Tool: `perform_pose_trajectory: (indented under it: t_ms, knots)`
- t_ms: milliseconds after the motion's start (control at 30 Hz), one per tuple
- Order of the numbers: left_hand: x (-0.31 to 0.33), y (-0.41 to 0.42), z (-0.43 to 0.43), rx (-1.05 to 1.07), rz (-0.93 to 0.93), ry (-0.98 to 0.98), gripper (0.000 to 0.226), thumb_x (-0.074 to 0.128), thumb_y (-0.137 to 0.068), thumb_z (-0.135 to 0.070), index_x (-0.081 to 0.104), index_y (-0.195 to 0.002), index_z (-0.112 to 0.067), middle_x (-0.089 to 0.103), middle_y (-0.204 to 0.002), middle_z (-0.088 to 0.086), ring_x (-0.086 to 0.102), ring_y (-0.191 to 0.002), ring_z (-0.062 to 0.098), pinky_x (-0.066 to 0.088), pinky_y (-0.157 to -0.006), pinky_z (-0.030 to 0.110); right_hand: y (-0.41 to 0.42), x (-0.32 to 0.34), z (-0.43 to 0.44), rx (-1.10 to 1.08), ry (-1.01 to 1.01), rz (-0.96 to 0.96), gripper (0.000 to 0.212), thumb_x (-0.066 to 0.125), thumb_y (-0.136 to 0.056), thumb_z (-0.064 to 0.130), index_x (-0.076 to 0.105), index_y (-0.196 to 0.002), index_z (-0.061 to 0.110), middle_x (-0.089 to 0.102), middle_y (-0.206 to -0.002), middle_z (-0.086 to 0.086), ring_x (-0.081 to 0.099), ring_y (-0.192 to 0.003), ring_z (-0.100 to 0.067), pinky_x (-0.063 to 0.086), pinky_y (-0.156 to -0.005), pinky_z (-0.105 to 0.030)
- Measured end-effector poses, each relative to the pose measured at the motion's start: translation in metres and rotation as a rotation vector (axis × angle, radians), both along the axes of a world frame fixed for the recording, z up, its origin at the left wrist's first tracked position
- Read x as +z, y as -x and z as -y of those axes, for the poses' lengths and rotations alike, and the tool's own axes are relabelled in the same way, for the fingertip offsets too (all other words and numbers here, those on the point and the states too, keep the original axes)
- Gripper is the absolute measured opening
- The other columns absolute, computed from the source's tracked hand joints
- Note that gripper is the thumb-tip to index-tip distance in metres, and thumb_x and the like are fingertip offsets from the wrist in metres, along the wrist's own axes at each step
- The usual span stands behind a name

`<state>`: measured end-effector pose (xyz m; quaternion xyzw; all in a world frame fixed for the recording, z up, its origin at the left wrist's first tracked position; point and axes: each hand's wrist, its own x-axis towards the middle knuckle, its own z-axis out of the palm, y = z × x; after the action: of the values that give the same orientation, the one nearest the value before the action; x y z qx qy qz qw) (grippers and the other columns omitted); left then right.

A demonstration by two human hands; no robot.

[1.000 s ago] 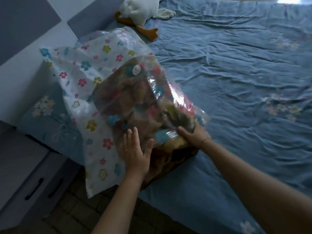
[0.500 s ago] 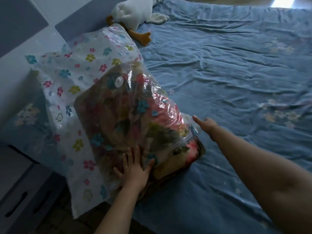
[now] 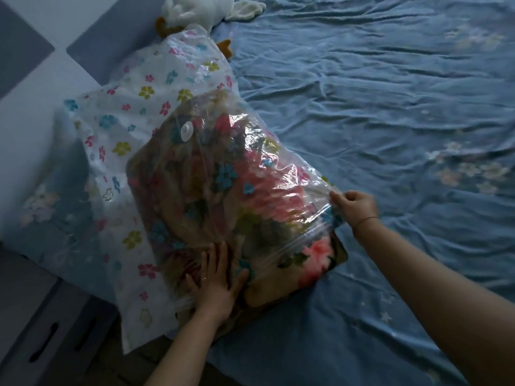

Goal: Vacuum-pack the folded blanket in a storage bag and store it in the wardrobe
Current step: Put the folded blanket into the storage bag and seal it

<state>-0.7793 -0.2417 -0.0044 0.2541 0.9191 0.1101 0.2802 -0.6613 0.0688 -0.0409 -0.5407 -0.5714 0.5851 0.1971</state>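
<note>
The bed (image 3: 390, 107), with its creased blue sheet, fills most of the room from here. Along its left edge lies the flowered plastic storage bag (image 3: 125, 129), its far end lifting toward a plush toy (image 3: 195, 9). The folded blanket (image 3: 320, 257) sits almost wholly inside the bag, but one corner pokes out of the mouth on the near side, so I'd say this is the stuffing step and the mouth is not yet sealed. The left hand (image 3: 214, 285) lies flat with fingers spread, pressing on the bundle through the plastic. The right hand (image 3: 355, 206) pinches the edge of the bag's mouth. Next, I'd guess, that edge must be drawn over the last corner and the mouth pressed closed before any air comes out through the small white valve (image 3: 186, 130).
</note>
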Motion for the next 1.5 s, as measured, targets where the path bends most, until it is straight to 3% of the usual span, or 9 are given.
perform_pose_trajectory:
  t_ms: [233,467,600,867,1033,1167,1267,1400,1500]
  knots:
    - [-0.001,-0.052,-0.098,-0.298,0.015,0.0,0.092,0.006,-0.061,-0.085,-0.021,-0.14,-0.047,-0.033,-0.15,-0.015,-0.028,-0.14,0.006,-0.02,-0.111,0.059,-0.142,0.02,-0.045,-0.259,-0.034,-0.064,0.026,0.071,-0.083,0.023,0.065,-0.066,0.005,0.058,-0.052,0.007,0.05,-0.056,-0.008,0.043,-0.051,-0.02]
    - [0.033,-0.097,-0.19,-0.428,0.149,-0.117,0.075,0.039,-0.091,-0.066,0.005,-0.152,-0.041,-0.004,-0.163,-0.011,-0.004,-0.15,0.012,-0.005,-0.116,0.055,-0.218,0.096,-0.076,-0.353,0.003,-0.31,0.026,0.067,-0.082,0.022,0.067,-0.06,0.01,0.063,-0.05,0.011,0.055,-0.047,0.001,0.047,-0.05,-0.013]
    - [0.104,-0.122,-0.218,-0.183,0.472,-0.596,0.096,0.046,-0.075,-0.08,0.01,-0.15,-0.033,0.013,-0.158,-0.011,0.014,-0.143,0.004,0.013,-0.11,0.009,-0.21,0.13,-0.075,-0.353,0.046,-0.477,0.046,0.084,-0.05,0.055,0.062,-0.057,0.015,0.058,-0.055,0.006,0.049,-0.05,-0.004,0.041,-0.051,-0.017]
    - [0.171,-0.097,-0.181,-0.788,-0.222,-0.639,0.138,0.064,-0.046,-0.079,-0.028,-0.144,-0.046,-0.018,-0.158,-0.02,-0.013,-0.148,0.008,-0.001,-0.117,0.055,-0.103,0.178,0.006,-0.133,-0.042,-0.639,0.025,0.065,-0.075,0.016,0.045,-0.06,0.012,0.048,-0.051,0.006,0.041,-0.048,-0.003,0.036,-0.048,-0.016]
    - [0.158,-0.018,-0.101,-0.566,-0.237,-0.535,0.133,0.067,-0.041,-0.078,0.028,-0.15,-0.012,0.036,-0.151,0.009,0.026,-0.138,0.02,0.028,-0.109,0.064,-0.012,0.19,0.071,0.036,-0.078,-0.622,0.037,0.063,-0.087,0.008,0.045,-0.057,0.018,0.044,-0.051,0.011,0.038,-0.052,-0.003,0.032,-0.051,-0.018]
    - [0.147,0.057,-0.037,-0.371,-0.173,-0.531,0.12,0.077,-0.035,-0.072,0.042,-0.135,-0.017,0.053,-0.131,0.009,0.047,-0.122,0.034,0.039,-0.103,0.058,0.074,0.196,0.128,0.093,-0.077,-0.602,0.035,0.062,-0.088,0.015,0.044,-0.058,0.019,0.04,-0.06,-0.004,0.037,-0.062,-0.016,0.033,-0.057,-0.033]
    - [0.147,0.108,0.003,-0.259,-0.191,-0.571,0.116,0.078,-0.036,-0.074,0.045,-0.131,-0.015,0.057,-0.123,0.006,0.053,-0.114,0.021,0.041,-0.1,0.035,0.137,0.2,0.167,0.187,-0.086,-0.529,0.037,0.061,-0.09,0.012,0.043,-0.058,0.021,0.039,-0.059,0.001,0.037,-0.057,-0.006,0.033,-0.057,-0.028]
    - [0.132,0.167,0.051,-0.162,-0.319,-0.587,0.133,0.056,-0.053,-0.092,0.03,-0.146,-0.002,0.037,-0.148,0.022,0.034,-0.139,0.036,0.026,-0.117,0.048,0.202,0.212,0.212,0.42,-0.137,-0.467,0.027,0.059,-0.092,0.013,0.055,-0.066,0.017,0.046,-0.059,0.007,0.039,-0.049,0.003,0.034,-0.054,-0.015]
    - [0.131,0.186,0.077,0.003,-0.511,-0.638,0.138,0.057,-0.057,-0.087,0.005,-0.152,-0.001,0.02,-0.156,0.027,0.027,-0.142,0.043,0.023,-0.116,0.054,0.213,0.193,0.231,0.552,-0.331,-0.266,0.024,0.062,-0.088,0.031,0.069,-0.09,0.008,0.062,-0.083,-0.004,0.056,-0.076,-0.007,0.045,-0.075,-0.026]
